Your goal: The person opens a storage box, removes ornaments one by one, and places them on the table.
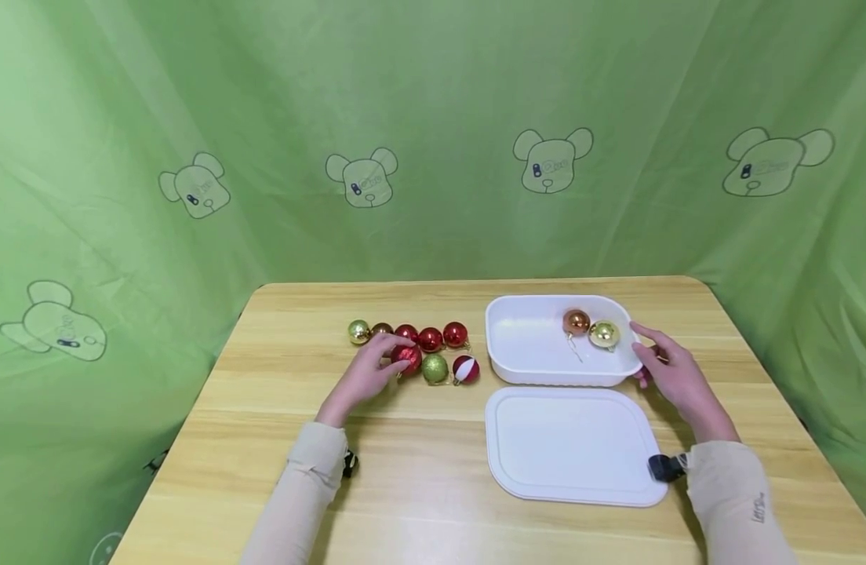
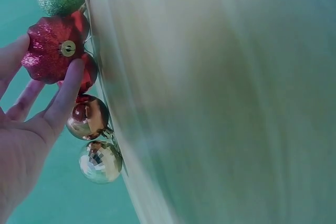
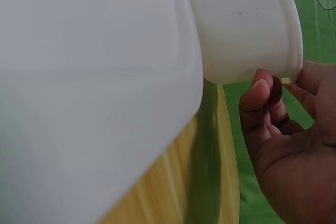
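My left hand [image 1: 368, 375] holds a red, ribbed glitter bauble [image 2: 50, 51] between thumb and fingers at the near side of a cluster of Christmas baubles. Right beside it are a green glitter bauble [image 1: 435, 368] and a red-and-white one [image 1: 466, 369]. My right hand [image 1: 676, 377] grips the right end of a white plastic box [image 1: 525, 357], fingers curled at its rim and outer wall. Inside the box lie a copper bauble [image 1: 576, 321] and a gold bauble [image 1: 605, 334].
Behind the held bauble stands a row of shiny baubles: gold [image 1: 358, 332], brown [image 1: 382, 329] and several red ones [image 1: 455, 334]. A flat white lid [image 1: 574, 447] lies in front of the box. A green curtain [image 1: 433, 235] hangs behind the wooden table [image 1: 419, 486].
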{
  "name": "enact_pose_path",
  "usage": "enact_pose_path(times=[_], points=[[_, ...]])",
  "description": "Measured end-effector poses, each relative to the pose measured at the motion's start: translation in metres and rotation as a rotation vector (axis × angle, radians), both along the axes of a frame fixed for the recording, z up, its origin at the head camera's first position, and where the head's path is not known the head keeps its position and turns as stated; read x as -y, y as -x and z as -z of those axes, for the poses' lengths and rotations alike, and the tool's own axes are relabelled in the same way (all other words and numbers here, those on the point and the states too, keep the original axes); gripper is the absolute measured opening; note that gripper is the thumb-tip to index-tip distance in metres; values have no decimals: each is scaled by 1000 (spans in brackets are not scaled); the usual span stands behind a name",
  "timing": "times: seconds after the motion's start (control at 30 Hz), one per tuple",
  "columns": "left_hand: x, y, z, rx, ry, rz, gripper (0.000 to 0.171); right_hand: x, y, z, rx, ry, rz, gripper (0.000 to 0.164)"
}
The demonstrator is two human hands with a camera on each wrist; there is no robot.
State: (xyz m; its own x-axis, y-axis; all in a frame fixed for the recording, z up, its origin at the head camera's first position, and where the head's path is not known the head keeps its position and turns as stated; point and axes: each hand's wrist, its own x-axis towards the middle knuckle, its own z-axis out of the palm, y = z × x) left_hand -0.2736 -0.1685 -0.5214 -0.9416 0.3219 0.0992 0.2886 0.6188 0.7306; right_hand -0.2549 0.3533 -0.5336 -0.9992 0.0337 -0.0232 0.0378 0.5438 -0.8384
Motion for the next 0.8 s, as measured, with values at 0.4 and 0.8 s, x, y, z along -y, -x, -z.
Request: enact_pose_path(times=[0.4, 0.8], points=[[3, 0, 4, 14, 23, -1, 37, 0, 1, 1, -20, 16, -6, 57], [6, -1, 2, 37, 7, -24, 41, 1, -1, 1, -21, 17, -6, 57]])
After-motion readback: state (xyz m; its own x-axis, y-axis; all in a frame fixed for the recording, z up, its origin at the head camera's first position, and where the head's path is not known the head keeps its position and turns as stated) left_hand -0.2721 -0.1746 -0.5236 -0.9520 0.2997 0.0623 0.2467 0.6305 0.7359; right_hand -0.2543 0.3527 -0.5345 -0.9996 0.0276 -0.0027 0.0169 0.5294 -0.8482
